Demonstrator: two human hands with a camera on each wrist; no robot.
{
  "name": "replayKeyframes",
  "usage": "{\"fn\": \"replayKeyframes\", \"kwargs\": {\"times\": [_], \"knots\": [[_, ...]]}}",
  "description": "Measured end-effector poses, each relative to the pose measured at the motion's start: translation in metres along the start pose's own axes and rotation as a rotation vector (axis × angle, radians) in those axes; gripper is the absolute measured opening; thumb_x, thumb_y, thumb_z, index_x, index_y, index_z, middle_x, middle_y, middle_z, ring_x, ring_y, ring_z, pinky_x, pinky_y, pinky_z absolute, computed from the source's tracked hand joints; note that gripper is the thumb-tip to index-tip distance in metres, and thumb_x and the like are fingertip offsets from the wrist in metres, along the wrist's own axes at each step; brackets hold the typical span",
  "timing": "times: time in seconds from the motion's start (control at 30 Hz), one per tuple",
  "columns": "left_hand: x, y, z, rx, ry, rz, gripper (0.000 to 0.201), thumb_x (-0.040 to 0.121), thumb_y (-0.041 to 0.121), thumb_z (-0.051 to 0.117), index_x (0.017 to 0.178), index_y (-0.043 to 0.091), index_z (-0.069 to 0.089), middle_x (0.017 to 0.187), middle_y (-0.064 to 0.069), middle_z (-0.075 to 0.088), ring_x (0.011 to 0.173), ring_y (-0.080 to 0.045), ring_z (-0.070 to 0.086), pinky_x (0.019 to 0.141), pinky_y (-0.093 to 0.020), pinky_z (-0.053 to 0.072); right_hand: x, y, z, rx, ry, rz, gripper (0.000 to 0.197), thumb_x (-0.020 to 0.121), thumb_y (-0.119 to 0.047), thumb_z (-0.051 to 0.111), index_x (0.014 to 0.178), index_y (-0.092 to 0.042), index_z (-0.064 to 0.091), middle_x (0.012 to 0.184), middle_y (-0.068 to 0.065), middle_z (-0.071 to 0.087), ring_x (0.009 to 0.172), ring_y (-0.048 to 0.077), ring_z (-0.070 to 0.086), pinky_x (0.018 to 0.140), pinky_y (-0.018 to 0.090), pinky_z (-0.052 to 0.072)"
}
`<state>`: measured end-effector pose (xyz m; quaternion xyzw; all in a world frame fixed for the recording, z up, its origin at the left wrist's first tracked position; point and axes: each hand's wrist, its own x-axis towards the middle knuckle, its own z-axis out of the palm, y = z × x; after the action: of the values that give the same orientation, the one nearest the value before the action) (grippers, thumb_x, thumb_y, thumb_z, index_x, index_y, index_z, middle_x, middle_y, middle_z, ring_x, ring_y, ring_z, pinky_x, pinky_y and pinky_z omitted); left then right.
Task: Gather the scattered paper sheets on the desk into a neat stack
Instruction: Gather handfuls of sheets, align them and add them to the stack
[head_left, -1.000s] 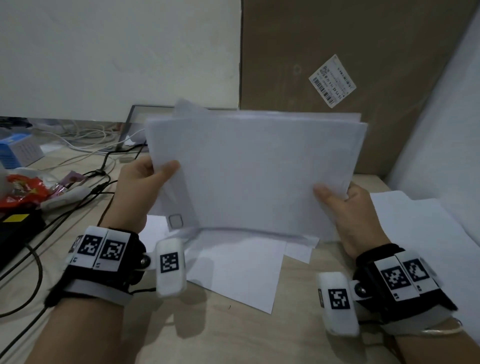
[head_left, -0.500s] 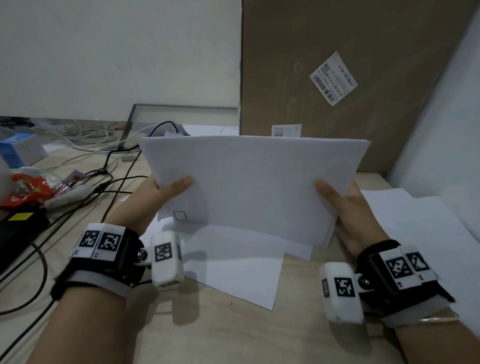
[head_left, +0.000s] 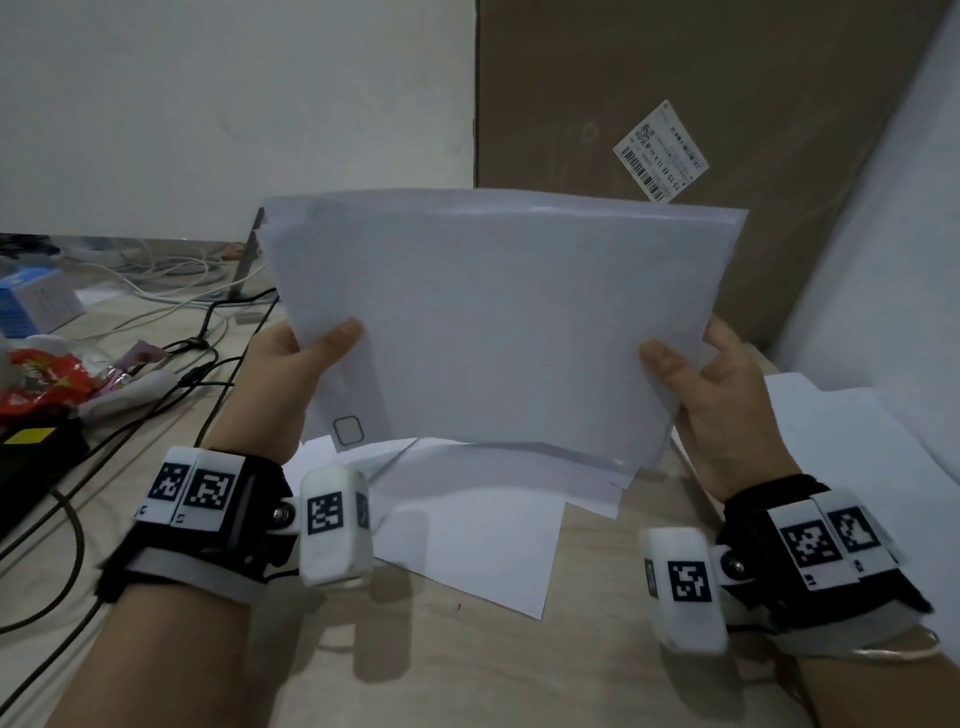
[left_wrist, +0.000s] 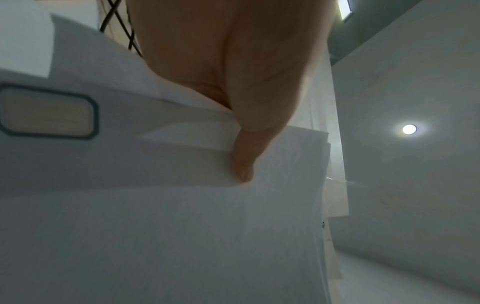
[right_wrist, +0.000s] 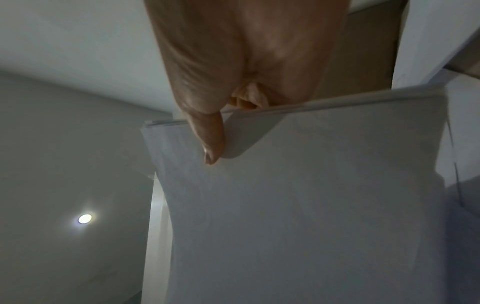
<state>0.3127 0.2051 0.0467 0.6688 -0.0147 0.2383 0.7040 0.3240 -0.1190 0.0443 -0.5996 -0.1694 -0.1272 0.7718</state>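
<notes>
Paper sheets (head_left: 498, 332), upright above the desk (head_left: 467, 675) centre, pinched at each side by left hand (head_left: 291, 374) and right hand (head_left: 722, 405). Step: squaring the bundle. Next, probably: tap level, gather loose sheet (head_left: 483, 551).

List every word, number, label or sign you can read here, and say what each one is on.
Nothing reads for certain.
Shipping label on the cardboard box: barcode and small print, too blurred to quote.
Wristband tags: black-and-white square codes, no letters.
Held sheets: a small rounded-square outline, no words.
Blue box: print too small.
Red wrapper: print blurred.
</notes>
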Motion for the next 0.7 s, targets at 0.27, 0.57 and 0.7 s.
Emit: {"fn": "replayKeyframes", "kwargs": {"times": [0.27, 0.57, 0.7], "knots": [[0.007, -0.014, -0.011, -0.100, 0.098, -0.067, 0.011, 0.091, 0.009, 0.059, 0.095, 0.016, 0.066, 0.078, 0.011, 0.075, 0.072, -0.003, 0.069, 0.064, -0.017, 0.054, -0.002, 0.015, -0.007, -0.251, -0.126, 0.290, 0.021, 0.089, -0.022, 0.061, 0.110, -0.020, 0.064, 0.096, -0.007, 0.074, 0.089, 0.009, 0.069, 0.078, 0.023, 0.057], [0.009, -0.019, -0.015, -0.147, 0.122, -0.208, 0.010, 0.093, 0.012, 0.057, 0.098, 0.015, 0.065, 0.084, 0.004, 0.075, 0.080, -0.013, 0.069, 0.073, -0.027, 0.053, -0.008, 0.017, -0.007, -0.415, -0.156, 0.425, 0.017, 0.092, -0.010, 0.060, 0.108, -0.013, 0.065, 0.093, 0.008, 0.075, 0.070, 0.014, 0.072, 0.059, 0.023, 0.049], [0.006, -0.022, -0.013, -0.138, 0.100, -0.294, 0.012, 0.095, 0.020, 0.055, 0.097, 0.013, 0.064, 0.086, -0.001, 0.072, 0.079, -0.019, 0.067, 0.074, -0.033, 0.052, -0.007, 0.021, -0.009, -0.504, -0.072, 0.444, 0.016, 0.090, -0.006, 0.061, 0.105, -0.006, 0.066, 0.092, 0.013, 0.071, 0.058, 0.007, 0.067, 0.051, 0.019, 0.045]]}}
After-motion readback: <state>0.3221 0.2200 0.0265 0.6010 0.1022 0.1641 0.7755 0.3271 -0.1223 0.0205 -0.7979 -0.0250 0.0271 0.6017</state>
